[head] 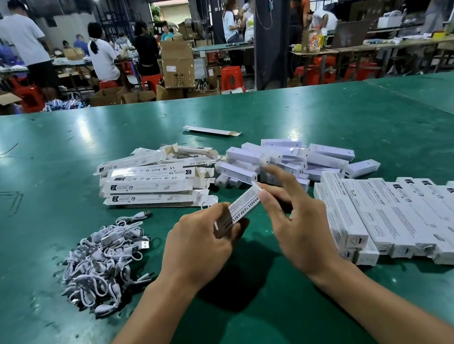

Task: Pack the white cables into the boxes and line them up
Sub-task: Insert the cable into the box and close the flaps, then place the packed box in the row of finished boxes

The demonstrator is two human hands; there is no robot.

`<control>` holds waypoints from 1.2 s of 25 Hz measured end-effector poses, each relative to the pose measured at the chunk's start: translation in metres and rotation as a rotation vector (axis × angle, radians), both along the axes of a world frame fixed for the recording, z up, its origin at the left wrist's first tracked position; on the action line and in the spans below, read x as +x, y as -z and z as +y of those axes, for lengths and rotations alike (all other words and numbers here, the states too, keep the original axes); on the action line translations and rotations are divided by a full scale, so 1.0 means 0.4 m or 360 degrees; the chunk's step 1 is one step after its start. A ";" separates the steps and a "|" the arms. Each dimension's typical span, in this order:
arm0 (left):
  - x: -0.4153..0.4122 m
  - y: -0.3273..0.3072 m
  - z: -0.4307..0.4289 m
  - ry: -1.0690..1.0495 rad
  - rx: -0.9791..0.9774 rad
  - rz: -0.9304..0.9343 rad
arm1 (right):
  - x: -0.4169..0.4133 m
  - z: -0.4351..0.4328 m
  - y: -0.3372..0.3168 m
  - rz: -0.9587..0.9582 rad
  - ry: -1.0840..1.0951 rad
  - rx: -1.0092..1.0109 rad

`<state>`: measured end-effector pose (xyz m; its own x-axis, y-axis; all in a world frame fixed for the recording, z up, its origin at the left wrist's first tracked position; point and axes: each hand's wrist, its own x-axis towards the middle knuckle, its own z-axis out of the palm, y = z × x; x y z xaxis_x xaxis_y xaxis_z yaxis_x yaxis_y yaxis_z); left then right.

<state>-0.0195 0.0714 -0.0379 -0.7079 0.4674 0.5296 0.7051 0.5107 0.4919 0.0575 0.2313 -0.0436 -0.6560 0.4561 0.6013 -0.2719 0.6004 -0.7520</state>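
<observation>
White cardboard box, long and thin with black print, up off the table between both hands. Left hand wrapped round its near end, fingers curled tight on it. Right hand at the far end, thumb and one finger pinching the end of the box, pointing finger sticking straight out. No telling about a cable inside, with the box walls and the thumb in the way. Looks like the closing step: tucking the last flap shut.

Just left of the hands, a tangled heap of short white cables on the green table top. Farther back, a stack of flat white boxes, not folded up yet. Beside that, a loose pile of plain pale small boxes. One more flat box lying alone behind them all. Off to the right, a row of closed white boxes, side by side and touching.

Next, most likely: press the flap all the way in. Then lay this box down at the end of the row nearest the hands, long side snug against the last one, ends level. Soft push only, so as not to knock the row crooked.
</observation>
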 end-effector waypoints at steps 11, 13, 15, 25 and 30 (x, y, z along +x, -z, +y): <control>0.002 0.004 -0.004 -0.0018 -0.0066 -0.0013 | -0.010 0.016 -0.017 -0.0112 -0.0255 -0.1023; 0.002 0.004 -0.002 -0.0022 -0.0077 -0.0013 | -0.010 0.016 -0.015 -0.0137 -0.0178 -0.0897; 0.002 0.006 -0.001 -0.0049 -0.0105 0.0014 | -0.007 0.015 -0.012 -0.0160 -0.0071 -0.0702; 0.001 0.002 -0.007 -0.0165 -0.0186 0.0034 | 0.005 -0.017 -0.006 -0.0237 0.0065 0.0091; 0.002 -0.006 -0.012 -0.0095 -0.0108 0.0033 | 0.017 -0.028 -0.019 -0.0293 0.0122 0.0642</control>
